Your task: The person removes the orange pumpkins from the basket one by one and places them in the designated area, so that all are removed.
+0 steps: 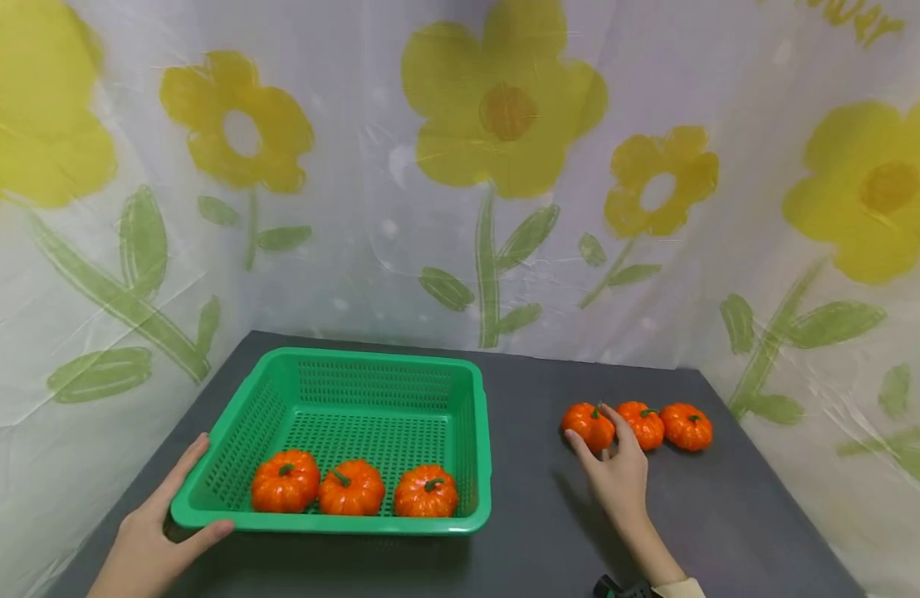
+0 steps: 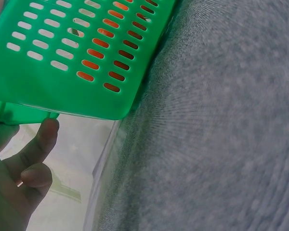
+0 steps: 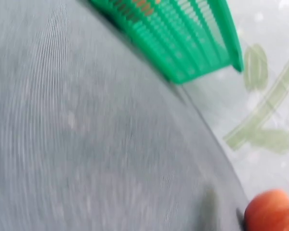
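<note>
A green basket (image 1: 481,448) with slotted walls holds three orange toy pumpkins along its near side: a left one (image 1: 285,482), a middle one (image 1: 351,488) and a right one (image 1: 426,492). My left hand (image 1: 148,531) rests at the basket's near-left corner, thumb by the front rim and fingers along the left side. In the left wrist view, a fingertip (image 2: 50,126) meets the rim from below. On the right, my right hand (image 1: 617,473) has its thumb and fingers spread over the nearest orange pumpkin (image 1: 585,423); firm contact cannot be told.
Two more pumpkins, one in the middle (image 1: 643,428) and one at the far right (image 1: 687,427), sit in a row beside it. The dark grey table (image 1: 527,498) ends at a white curtain (image 1: 355,249) painted with yellow flowers.
</note>
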Demonstrator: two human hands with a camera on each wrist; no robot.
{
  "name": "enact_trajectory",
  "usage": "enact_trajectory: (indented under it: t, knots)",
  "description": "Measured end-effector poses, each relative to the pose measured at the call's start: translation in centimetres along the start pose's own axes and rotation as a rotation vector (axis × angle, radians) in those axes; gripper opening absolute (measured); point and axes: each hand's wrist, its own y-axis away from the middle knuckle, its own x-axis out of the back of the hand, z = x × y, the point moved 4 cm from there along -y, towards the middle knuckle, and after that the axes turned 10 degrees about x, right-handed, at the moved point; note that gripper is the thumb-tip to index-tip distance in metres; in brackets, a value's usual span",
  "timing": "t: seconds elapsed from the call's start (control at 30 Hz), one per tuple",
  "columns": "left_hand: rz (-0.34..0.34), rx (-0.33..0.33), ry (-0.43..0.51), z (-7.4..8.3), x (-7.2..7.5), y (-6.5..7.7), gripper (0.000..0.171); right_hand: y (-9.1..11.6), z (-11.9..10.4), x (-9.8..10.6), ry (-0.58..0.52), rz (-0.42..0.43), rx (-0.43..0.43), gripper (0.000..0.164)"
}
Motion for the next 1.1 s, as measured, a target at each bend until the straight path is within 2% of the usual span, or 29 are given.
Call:
enact_trajectory:
  t: [0.13, 0.37, 0.63, 0.77, 0.97, 1.1]
  knots:
    - [0.013, -0.018, 0.011, 0.2, 0.4, -0.2, 0.106, -0.9, -1.6, -0.6, -0.098, -0.057, -0.012, 0.067]
    - [0.012, -0.005, 0.015, 0.4, 0.6, -0.2, 0.109, -2.5, -4.8, -1.6, -0.232, -0.158, -0.016, 0.065]
    - [0.03, -0.014, 0.029, 0.5, 0.4, 0.0, 0.108, -3.6, -8.5, -3.3, -0.421, -0.302, 0.08, 0.065]
    - [0.022, -0.001, 0.025, 0.3, 0.4, 0.0, 0.107, -4.1, -10.1, -4.5, -0.451, -0.439, 0.158, 0.066]
    - [0.018, 0.004, 0.027, 0.3, 0.4, 0.2, 0.106, -4.7, -12.8, -6.8, -0.396, -0.752, 0.312, 0.07]
    - [0.011, 0.005, 0.023, 0.3, 0.4, 0.4, 0.106, -4.7, -14.5, -8.5, -0.393, -0.904, 0.408, 0.071]
